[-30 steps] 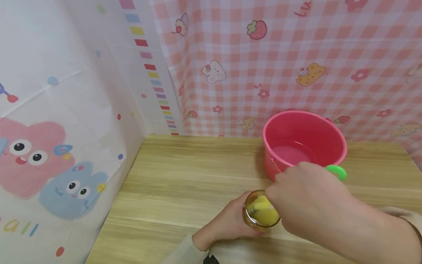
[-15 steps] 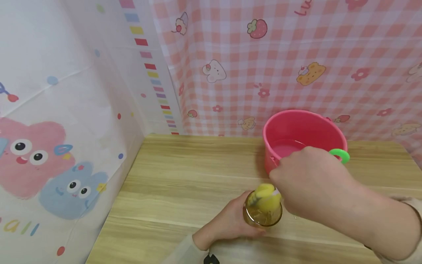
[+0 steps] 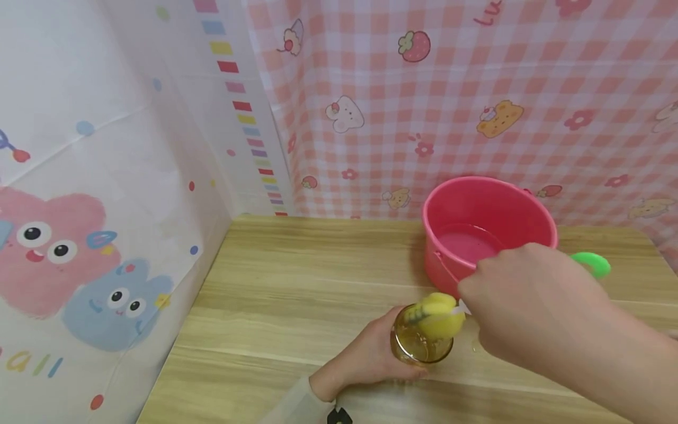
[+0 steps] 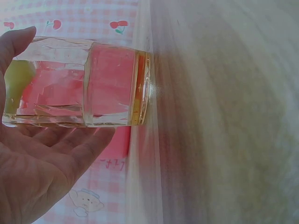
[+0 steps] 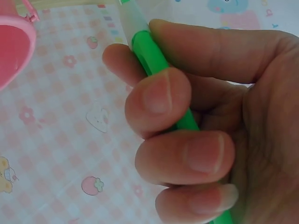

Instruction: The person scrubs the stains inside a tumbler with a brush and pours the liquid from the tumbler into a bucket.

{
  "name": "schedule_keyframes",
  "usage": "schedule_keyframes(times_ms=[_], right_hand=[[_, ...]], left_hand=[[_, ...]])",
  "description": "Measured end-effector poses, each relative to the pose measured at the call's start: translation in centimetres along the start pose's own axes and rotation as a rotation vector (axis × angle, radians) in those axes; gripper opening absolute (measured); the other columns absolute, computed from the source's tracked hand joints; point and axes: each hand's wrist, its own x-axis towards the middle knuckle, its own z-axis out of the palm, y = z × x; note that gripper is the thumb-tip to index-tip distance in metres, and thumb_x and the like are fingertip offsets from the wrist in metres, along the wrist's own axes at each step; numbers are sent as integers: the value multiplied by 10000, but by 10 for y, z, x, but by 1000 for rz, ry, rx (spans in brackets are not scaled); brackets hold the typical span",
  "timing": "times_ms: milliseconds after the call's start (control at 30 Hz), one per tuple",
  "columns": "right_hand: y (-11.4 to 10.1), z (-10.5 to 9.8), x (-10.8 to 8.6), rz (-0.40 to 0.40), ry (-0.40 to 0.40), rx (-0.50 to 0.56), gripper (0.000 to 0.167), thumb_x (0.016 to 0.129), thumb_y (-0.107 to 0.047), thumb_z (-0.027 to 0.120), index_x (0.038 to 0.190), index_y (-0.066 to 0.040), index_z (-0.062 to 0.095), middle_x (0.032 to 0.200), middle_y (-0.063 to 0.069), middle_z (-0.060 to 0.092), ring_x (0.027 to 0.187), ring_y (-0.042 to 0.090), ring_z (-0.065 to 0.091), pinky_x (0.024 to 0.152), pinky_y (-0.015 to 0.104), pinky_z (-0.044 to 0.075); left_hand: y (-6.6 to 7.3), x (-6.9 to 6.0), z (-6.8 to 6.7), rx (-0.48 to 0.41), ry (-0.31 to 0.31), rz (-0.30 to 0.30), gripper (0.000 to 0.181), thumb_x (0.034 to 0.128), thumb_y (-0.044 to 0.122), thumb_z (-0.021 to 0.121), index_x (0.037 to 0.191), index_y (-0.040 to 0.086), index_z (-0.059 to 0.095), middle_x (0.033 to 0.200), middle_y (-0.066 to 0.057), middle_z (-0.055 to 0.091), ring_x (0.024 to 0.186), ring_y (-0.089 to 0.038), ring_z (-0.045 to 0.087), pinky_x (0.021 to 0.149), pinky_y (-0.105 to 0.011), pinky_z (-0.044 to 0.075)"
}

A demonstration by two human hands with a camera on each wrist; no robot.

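Brush [image 3: 438, 319] in right grip [image 3: 532, 303] farther out of glass [image 3: 418, 348] in left grip [image 3: 371, 354]

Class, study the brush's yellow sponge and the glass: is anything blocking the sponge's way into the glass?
Nothing visible does. The yellow sponge is at the mouth of the glass, the left hand grips its side, and the pink bucket stands farther back.
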Motion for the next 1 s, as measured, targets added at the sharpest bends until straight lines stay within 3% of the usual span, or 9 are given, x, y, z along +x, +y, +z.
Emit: schedule_keyframes(times_ms=[167,333,700,867,1000], right_hand=[[-3,0,-9,27,7,17,432,653,-41,717,531,-241,354,448,-82,262,404,169,302,383,309,284],[-7,-3,-15,2,11,22,418,643,-31,686,529,-241,343,444,-84,235,395,160,277,376,296,252],[-17,-13,-6,-49,20,-11,377,664,-54,632,509,-237,342,441,-70,239,336,201,266,303,333,291],[-9,-12,3,-48,-7,-30,367,656,-100,682,518,-222,364,457,-59,282,363,195,302,326,355,354],[7,-7,9,-13,-31,29,364,642,-98,725,543,-220,398,484,-57,334,406,186,350,383,345,370]], left_hand=[[1,1,0,-10,1,-13,921,719,171,975,1487,269,478,1345,118,616,1232,-48,584,1097,-278,459],[1,0,-1,-4,0,-16,899,719,180,976,1469,255,487,1361,113,611,1241,-47,577,1107,-280,451],[-1,1,0,-5,3,43,867,727,159,970,1449,282,507,1329,131,613,1227,-39,584,1105,-294,461],[-1,0,0,-6,8,35,898,732,157,965,1483,258,484,1344,112,620,1234,-43,587,1110,-287,456],[0,0,0,2,8,20,906,731,177,972,1489,247,480,1325,112,627,1227,-44,589,1106,-288,460]])
